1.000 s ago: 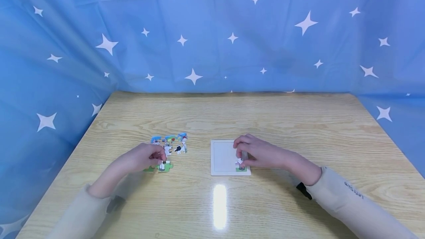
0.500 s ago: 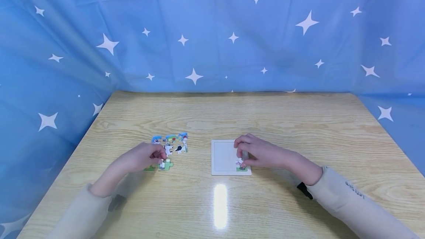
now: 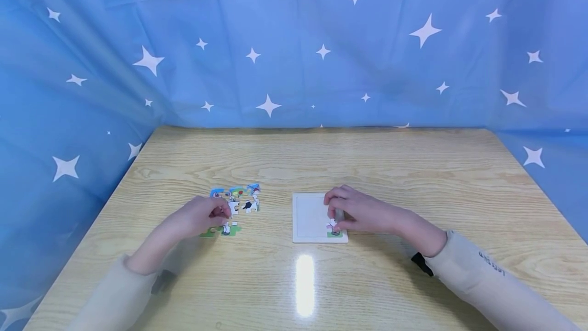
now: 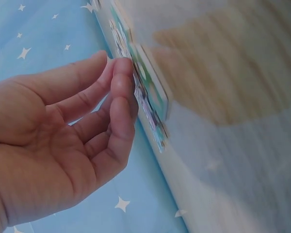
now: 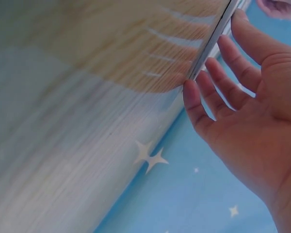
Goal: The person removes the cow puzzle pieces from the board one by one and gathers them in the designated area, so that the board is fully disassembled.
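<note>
In the head view, my left hand point(image 3: 202, 217) reaches over a group of jigsaw puzzle pieces point(image 3: 248, 206). Its fingertips are close over a green-edged puzzle piece point(image 3: 234, 230) at the front of the group. The left wrist view shows the hand's fingers point(image 4: 123, 87) bent, tips right at the pieces, with the thumb tip near them. My right hand point(image 3: 363, 211) lies over the right side of a white puzzle frame point(image 3: 310, 240), its fairly straight fingers point(image 5: 196, 104) at the frame's edge. One puzzle piece point(image 3: 335, 233) lies in the frame's lower right corner, partly hidden by the hand.
Wooden tabletop point(image 3: 404, 167) surrounds everything and carries a bright light reflection point(image 3: 304, 285) at the front. Blue curtain point(image 3: 285, 45) with white stars hangs behind the table and along its sides.
The green-edged piece under my left hand has shifted slightly right and turned a little, and the left hand has risen very slightly in the view. My right hand stays on the frame.
</note>
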`<state>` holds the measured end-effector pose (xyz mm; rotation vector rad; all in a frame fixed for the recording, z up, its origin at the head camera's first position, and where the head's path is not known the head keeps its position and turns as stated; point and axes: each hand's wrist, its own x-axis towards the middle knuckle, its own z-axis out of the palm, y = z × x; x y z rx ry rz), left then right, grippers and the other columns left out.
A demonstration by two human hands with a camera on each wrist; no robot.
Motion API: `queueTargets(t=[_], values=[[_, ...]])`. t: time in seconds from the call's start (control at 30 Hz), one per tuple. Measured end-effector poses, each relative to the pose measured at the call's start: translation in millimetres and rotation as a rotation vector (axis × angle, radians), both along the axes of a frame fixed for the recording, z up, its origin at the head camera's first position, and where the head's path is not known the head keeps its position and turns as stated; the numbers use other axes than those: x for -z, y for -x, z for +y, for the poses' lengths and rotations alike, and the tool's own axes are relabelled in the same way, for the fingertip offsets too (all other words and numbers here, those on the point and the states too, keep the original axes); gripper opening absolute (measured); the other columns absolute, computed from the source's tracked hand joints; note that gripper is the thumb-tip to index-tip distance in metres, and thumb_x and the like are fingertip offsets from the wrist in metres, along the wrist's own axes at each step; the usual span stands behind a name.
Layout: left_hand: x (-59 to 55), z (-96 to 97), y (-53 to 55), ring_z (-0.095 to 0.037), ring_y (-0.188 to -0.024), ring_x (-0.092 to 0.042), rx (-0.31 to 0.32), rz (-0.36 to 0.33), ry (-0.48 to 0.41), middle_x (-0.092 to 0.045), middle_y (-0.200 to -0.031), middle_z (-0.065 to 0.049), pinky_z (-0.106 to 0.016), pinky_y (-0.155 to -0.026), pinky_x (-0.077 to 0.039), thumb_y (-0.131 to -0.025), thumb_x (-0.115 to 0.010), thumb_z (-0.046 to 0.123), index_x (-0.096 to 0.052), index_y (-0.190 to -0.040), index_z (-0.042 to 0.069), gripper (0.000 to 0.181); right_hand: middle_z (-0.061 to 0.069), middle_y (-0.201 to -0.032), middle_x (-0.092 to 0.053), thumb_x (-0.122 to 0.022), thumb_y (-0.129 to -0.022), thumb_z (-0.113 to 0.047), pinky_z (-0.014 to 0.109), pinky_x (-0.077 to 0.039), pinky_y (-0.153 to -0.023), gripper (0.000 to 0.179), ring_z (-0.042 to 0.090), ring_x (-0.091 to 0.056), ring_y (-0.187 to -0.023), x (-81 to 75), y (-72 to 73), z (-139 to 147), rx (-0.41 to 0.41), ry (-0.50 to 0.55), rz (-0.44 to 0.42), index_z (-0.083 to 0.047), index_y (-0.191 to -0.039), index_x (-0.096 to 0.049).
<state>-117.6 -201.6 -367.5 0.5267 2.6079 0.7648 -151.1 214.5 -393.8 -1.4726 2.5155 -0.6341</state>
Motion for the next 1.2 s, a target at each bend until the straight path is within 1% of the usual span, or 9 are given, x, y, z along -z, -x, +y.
queueTargets(t=[0.23, 0.47, 0.67, 0.73, 0.83, 0.93, 1.0, 1.1, 1.2], values=[[-5.0, 8.3, -4.8, -0.013, -0.076, -0.053, 0.033, 0.014, -0.035, -0.062, -0.083, 0.002, -0.029, -0.068, -0.046, -0.104, -0.073, 0.003, -0.072, -0.106, 0.005, 0.003, 0.013, -0.134, -0.064, -0.076, -0.104, -0.005, 0.034, -0.056, -0.09, 0.011, 0.03, -0.058, -0.116, 2.5, 0.0, 0.2, -0.004, 0.013, 0.001, -0.012, -0.105, -0.068], [-10.9, 22.1, -9.3, -0.01, -0.074, -0.053, 0.081, 0.055, -0.091, -0.063, -0.084, 0.005, -0.027, -0.067, -0.046, -0.104, -0.074, 0.003, -0.073, -0.106, 0.006, 0.004, 0.011, -0.132, -0.064, -0.074, -0.102, 0.007, 0.037, -0.057, -0.094, 0.021, 0.031, -0.06, -0.118, 3.2, -0.1, 0.3, -0.014, 0.033, 0.04, -0.013, -0.105, -0.067], [-13.5, 35.2, -10.5, -0.008, -0.074, -0.053, 0.115, 0.056, -0.132, -0.064, -0.083, 0.004, -0.026, -0.069, -0.047, -0.103, -0.075, 0.001, -0.073, -0.106, 0.005, 0.005, 0.013, -0.134, -0.064, -0.073, -0.102, 0.007, 0.035, -0.058, -0.091, 0.022, 0.032, -0.06, -0.12, 5.3, 0.6, 1.0, -0.002, 0.047, 0.014, -0.014, -0.105, -0.067], [-13.3, 39.0, -9.8, -0.007, -0.075, -0.053, 0.129, 0.057, -0.141, -0.065, -0.084, 0.004, -0.026, -0.069, -0.048, -0.103, -0.074, 0.0, -0.073, -0.105, 0.005, 0.005, 0.013, -0.135, -0.063, -0.074, -0.102, 0.006, 0.036, -0.058, -0.089, 0.024, 0.034, -0.06, -0.12, 13.2, 4.6, 4.7, -0.014, 0.073, 0.03, -0.016, -0.107, -0.066], [-13.1, 44.8, -8.9, -0.006, -0.075, -0.054, 0.142, 0.05, -0.152, -0.066, -0.085, 0.004, -0.026, -0.069, -0.048, -0.104, -0.073, 0.001, -0.073, -0.105, 0.006, 0.005, 0.011, -0.138, -0.059, -0.075, -0.103, 0.003, 0.035, -0.057, -0.088, 0.027, 0.031, -0.056, -0.123, 38.1, 17.1, 13.8, -0.025, 0.097, 0.057, -0.02, -0.113, -0.065], [-12.8, 49.8, -7.8, -0.005, -0.074, -0.053, 0.168, 0.066, -0.15, -0.067, -0.085, 0.004, -0.025, -0.069, -0.048, -0.103, -0.073, 0.001, -0.073, -0.105, 0.007, 0.006, 0.007, -0.142, -0.055, -0.076, -0.105, -0.004, 0.035, -0.056, -0.089, 0.029, 0.027, -0.052, -0.126, 61.9, 29.4, 22.0, -0.006, 0.074, 0.085, -0.025, -0.121, -0.064], [-13.7, 53.5, -7.5, -0.004, -0.074, -0.053, 0.172, 0.069, -0.148, -0.066, -0.085, 0.005, -0.025, -0.07, -0.048, -0.103, -0.072, 0.001, -0.074, -0.106, 0.007, 0.007, 0.004, -0.143, -0.053, -0.077, -0.104, -0.006, 0.036, -0.056, -0.09, 0.032, 0.024, -0.049, -0.128, 70.0, 34.0, 25.1, 0.018, 0.052, 0.083, -0.025, -0.125, -0.063], [-13.8, 59.1, -5.8, -0.003, -0.074, -0.053, 0.189, 0.064, -0.14, -0.067, -0.085, 0.006, -0.024, -0.071, -0.049, -0.103, -0.07, 0.0, -0.074, -0.106, 0.006, 0.008, 0.003, -0.144, -0.052, -0.077, -0.104, -0.005, 0.037, -0.055, -0.09, 0.036, 0.022, -0.048, -0.126, 68.4, 33.9, 25.5, 0.042, 0.049, 0.061, -0.024, -0.13, -0.062], [-12.5, 66.5, -2.8, -0.003, -0.074, -0.052, 0.2, 0.036, -0.133, -0.067, -0.085, 0.005, -0.024, -0.07, -0.049, -0.103, -0.068, -0.001, -0.074, -0.107, 0.005, 0.009, 0.006, -0.143, -0.051, -0.076, -0.106, -0.008, 0.036, -0.055, -0.089, 0.033, 0.022, -0.048, -0.121, 52.5, 27.0, 22.3, 0.043, 0.069, 0.017, -0.02, -0.133, -0.061]])
